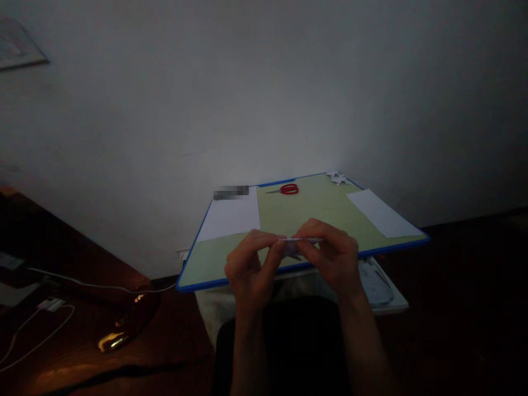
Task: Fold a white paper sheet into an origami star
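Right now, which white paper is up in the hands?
The small piece pinched between the left hand and right hand; the big sheets and pointed cutouts lie on the board.

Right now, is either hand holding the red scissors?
No, the scissors lie on the table while the left hand and right hand pinch paper.

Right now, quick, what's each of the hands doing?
Left hand: closed, pinching one end of a small white paper piece.
Right hand: closed, pinching the other end of that same piece.
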`<state>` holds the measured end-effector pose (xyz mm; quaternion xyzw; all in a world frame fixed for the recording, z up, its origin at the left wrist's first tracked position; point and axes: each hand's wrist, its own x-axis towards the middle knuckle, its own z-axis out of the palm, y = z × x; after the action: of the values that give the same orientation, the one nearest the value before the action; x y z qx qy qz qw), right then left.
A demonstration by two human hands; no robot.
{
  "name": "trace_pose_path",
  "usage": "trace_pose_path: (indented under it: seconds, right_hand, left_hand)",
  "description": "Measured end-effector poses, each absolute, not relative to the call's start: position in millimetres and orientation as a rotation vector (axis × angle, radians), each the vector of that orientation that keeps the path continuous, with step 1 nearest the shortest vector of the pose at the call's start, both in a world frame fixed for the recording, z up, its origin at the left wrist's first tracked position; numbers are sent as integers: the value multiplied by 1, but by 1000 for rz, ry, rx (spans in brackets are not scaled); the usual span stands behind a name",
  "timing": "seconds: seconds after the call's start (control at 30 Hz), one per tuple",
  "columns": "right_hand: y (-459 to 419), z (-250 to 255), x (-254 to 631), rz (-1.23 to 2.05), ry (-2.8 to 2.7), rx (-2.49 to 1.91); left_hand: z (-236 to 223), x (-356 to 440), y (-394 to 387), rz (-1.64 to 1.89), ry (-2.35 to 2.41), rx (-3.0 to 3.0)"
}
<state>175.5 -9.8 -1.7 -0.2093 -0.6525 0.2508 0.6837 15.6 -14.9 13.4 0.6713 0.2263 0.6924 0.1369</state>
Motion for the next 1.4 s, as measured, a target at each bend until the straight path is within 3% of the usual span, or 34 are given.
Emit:
trace_pose_path:
  seconds: [1.4]
  right_hand:
    - [-13, 0, 178, 592, -1476, -401]
  left_hand:
    - [12, 16, -15, 1958, 536, 1881]
